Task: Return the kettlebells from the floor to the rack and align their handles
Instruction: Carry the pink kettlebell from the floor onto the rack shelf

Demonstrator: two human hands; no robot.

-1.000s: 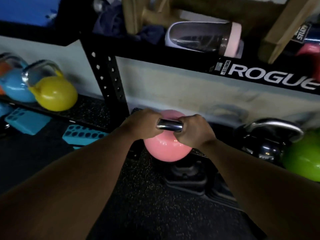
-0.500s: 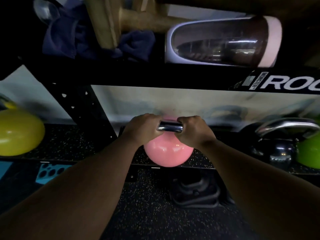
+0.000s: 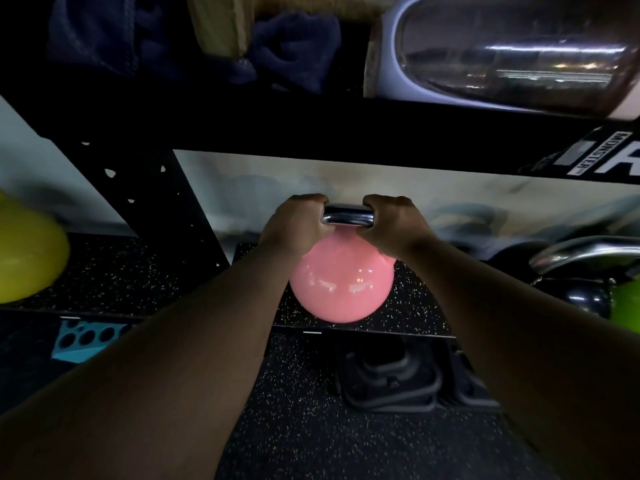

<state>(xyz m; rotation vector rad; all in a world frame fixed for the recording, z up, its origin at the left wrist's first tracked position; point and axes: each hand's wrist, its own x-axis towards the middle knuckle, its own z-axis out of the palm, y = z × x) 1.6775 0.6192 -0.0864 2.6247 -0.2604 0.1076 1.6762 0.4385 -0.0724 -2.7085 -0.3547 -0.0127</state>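
The pink kettlebell (image 3: 341,285) has gone forward and a bit up since the earlier frame, and now its round bottom sits over the front edge of the low shelf (image 3: 408,306) of the rack (image 3: 180,202). I cannot tell if it is resting on the shelf yet or hanging just above it.

The left hand (image 3: 294,225) and the right hand (image 3: 391,225) are both curled tight around the shiny metal handle (image 3: 347,216), one at each end, with bare metal showing between them.

The ball looks smooth, hard and glossy. It is probably heavy, so two hands on the handle is the safe way to hold it. The slick ball would be hard to grab.

The shelf top is black, bumpy rubber with pale specks. At 3 o'clock sit a black kettlebell (image 3: 581,296) and a green kettlebell (image 3: 627,310). At 9 o'clock is a yellow kettlebell (image 3: 27,251).
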